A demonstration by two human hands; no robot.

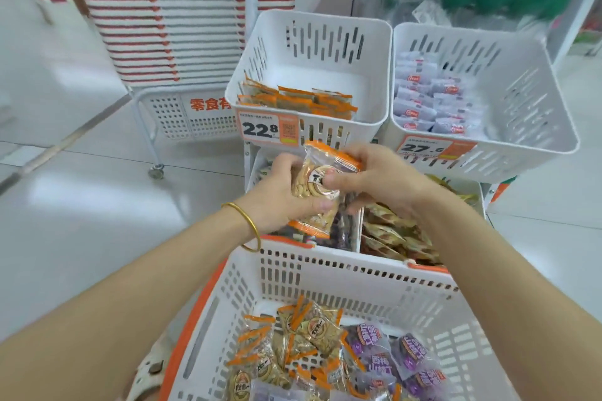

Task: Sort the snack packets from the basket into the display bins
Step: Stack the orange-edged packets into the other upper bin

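Beyond the basket, an orange-edged packet is gripped by both the left hand and the right hand, fingers curled round it. Sorting is judged partly done: orange packets lie in the far left bin, pale ones in the far right bin, yet many are left in the basket. One price tag reads 22.8, the other 27.6.

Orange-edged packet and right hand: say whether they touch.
Touching. Head view: the right hand presses its thumb on the orange-edged packet, which the left hand grips too.
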